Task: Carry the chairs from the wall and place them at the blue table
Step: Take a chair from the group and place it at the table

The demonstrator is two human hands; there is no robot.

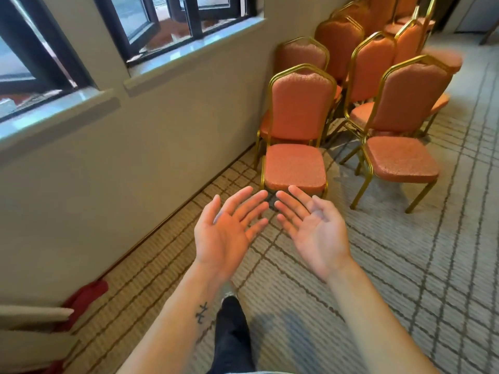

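Several orange padded chairs with gold metal frames stand in two rows along the wall. The nearest chair [295, 164] faces me by the wall, and a second chair [402, 157] stands to its right. My left hand [228, 232] and my right hand [313, 228] are held out palms up, fingers straight, just short of the nearest chair's seat edge. Neither hand touches or holds anything. The blue table is not in view.
A beige wall [135, 163] with dark-framed windows and a pale sill [189, 47] runs along the left. Patterned carpet [405, 265] covers the floor. A red cloth [86, 298] lies at the wall's foot at lower left. My dark trouser leg [232, 333] is below.
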